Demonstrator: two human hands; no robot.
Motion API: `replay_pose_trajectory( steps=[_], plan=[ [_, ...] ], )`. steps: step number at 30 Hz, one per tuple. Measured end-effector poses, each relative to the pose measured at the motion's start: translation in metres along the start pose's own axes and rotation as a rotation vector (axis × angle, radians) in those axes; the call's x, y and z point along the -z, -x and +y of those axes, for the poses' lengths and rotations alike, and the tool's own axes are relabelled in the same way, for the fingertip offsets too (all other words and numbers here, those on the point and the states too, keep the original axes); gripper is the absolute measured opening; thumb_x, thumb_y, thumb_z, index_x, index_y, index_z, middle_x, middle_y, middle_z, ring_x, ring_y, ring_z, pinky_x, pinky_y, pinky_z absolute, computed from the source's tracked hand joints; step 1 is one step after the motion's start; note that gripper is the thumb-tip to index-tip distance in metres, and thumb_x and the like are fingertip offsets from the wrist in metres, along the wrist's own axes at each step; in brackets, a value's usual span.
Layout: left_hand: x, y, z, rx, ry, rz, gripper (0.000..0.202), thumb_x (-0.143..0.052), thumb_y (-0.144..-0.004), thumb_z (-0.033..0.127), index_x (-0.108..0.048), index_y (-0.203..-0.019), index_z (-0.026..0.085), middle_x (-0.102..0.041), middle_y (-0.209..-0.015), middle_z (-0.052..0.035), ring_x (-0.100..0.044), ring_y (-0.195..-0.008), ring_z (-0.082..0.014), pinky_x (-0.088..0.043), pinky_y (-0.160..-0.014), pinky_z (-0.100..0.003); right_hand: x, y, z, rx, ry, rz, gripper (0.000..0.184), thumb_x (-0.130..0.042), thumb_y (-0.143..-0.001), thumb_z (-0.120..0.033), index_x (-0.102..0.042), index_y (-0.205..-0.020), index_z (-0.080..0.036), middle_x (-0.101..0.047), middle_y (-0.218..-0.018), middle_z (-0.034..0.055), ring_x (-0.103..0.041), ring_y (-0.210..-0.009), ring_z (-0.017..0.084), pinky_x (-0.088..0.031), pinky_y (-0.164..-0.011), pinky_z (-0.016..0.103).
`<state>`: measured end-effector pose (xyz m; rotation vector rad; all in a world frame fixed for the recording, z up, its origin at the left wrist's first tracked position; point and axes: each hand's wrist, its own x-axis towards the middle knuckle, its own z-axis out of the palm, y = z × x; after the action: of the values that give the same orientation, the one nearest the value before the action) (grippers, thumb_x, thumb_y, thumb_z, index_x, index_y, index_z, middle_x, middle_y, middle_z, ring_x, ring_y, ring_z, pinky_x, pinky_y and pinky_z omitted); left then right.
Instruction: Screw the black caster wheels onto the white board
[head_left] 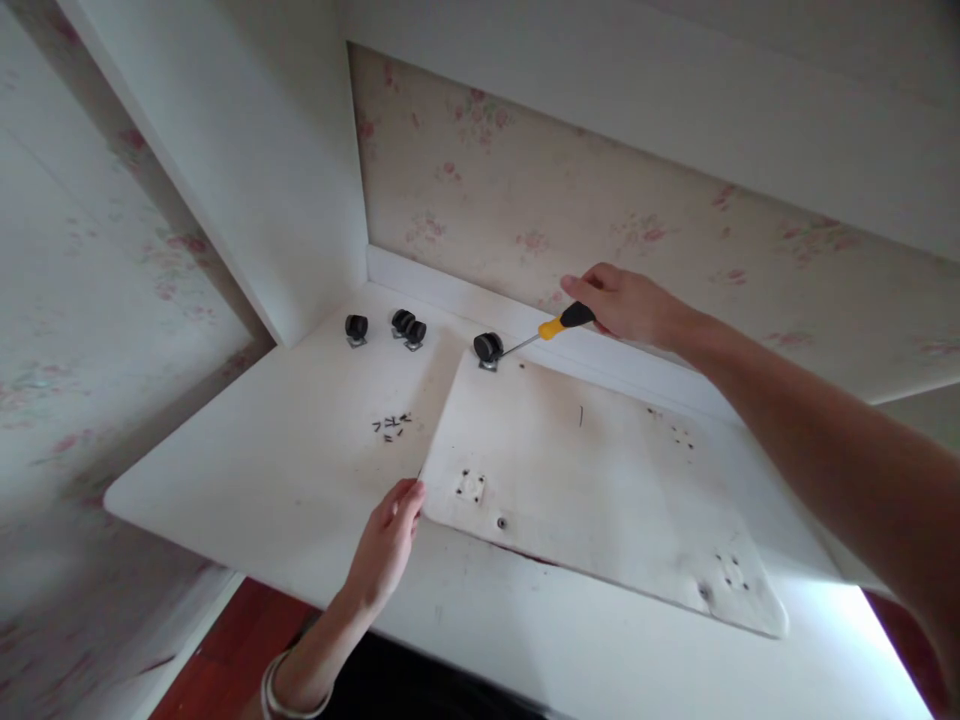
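My right hand is closed around the black end of a yellow-and-black screwdriver. Its thin shaft slants down to the left, and the tip meets the base of a black caster wheel. That caster stands by its metal plate on the far left corner of a white board. My left hand grips the board's near left corner, fingers along its edge. Screw holes mark the board's other corners. Whether the tip sits in a screw head is too small to tell.
On the white desk, left of the board, lie a single caster and a pair of casters. Several loose screws are scattered nearer. A raised strip runs along the back, and an upright panel rises at the left.
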<state>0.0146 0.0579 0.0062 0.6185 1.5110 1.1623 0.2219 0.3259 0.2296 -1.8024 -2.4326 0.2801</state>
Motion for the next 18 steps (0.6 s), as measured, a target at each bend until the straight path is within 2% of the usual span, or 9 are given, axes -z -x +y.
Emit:
replay_pose_trajectory(
  steps=[3,7,10,13,15,18],
  plan=[
    [-0.007,-0.001,-0.008,-0.019,0.038,0.002,0.036,-0.052,-0.089,0.057,-0.057,-0.087,0.021,-0.051,-0.075,0.0010,-0.049,-0.068,-0.0143,-0.044,-0.064,-0.024,-0.007,-0.002,-0.001,-0.033,-0.052,0.070,0.054,-0.029,-0.095,-0.068,-0.055,-0.101,-0.021,-0.061,-0.055,0.0026,-0.055,-0.049,0.019,-0.038,-0.051,0.032],
    [-0.009,-0.006,-0.019,-0.138,-0.057,0.006,0.038,-0.043,-0.094,0.056,-0.055,-0.084,0.021,-0.047,-0.068,0.0015,-0.045,-0.063,-0.0150,-0.042,-0.059,-0.025,-0.012,-0.005,0.001,-0.039,-0.025,0.153,0.057,-0.022,-0.098,-0.064,-0.055,-0.108,-0.019,-0.068,-0.078,0.0108,-0.062,-0.068,0.024,-0.043,-0.060,0.035],
    [-0.007,-0.011,-0.027,-0.248,-0.129,0.039,0.040,-0.041,-0.095,0.055,-0.054,-0.082,0.021,-0.043,-0.064,0.0029,-0.039,-0.058,-0.0143,-0.036,-0.053,-0.025,-0.012,-0.006,0.004,0.048,0.233,0.133,0.058,-0.015,-0.101,-0.052,-0.050,-0.128,-0.015,-0.067,-0.104,0.0198,-0.063,-0.084,0.030,-0.045,-0.068,0.040],
    [-0.007,-0.016,-0.031,-0.305,-0.150,0.068,0.041,-0.040,-0.096,0.054,-0.054,-0.079,0.020,-0.045,-0.063,0.0030,-0.039,-0.057,-0.0142,-0.035,-0.053,-0.026,-0.009,-0.004,0.008,0.170,0.548,0.034,0.053,-0.020,-0.100,-0.036,-0.039,-0.143,-0.011,-0.058,-0.126,0.0272,-0.063,-0.092,0.035,-0.044,-0.073,0.046],
    [-0.009,-0.018,-0.033,-0.335,-0.153,0.079,0.041,-0.038,-0.096,0.054,-0.054,-0.078,0.021,-0.047,-0.063,0.0026,-0.040,-0.056,-0.0144,-0.035,-0.053,-0.027,-0.006,-0.004,0.009,0.165,0.588,-0.023,0.053,-0.020,-0.100,-0.036,-0.050,-0.135,-0.009,-0.062,-0.118,0.0276,-0.063,-0.091,0.036,-0.043,-0.073,0.045],
    [-0.010,-0.021,-0.034,-0.364,-0.174,0.099,0.042,-0.035,-0.097,0.053,-0.055,-0.078,0.021,-0.049,-0.061,0.0025,-0.041,-0.055,-0.0150,-0.036,-0.052,-0.027,-0.004,-0.007,0.009,0.128,0.593,-0.094,0.064,-0.013,-0.100,-0.045,-0.066,-0.108,-0.011,-0.069,-0.096,0.0255,-0.063,-0.084,0.034,-0.043,-0.070,0.042]
  ],
)
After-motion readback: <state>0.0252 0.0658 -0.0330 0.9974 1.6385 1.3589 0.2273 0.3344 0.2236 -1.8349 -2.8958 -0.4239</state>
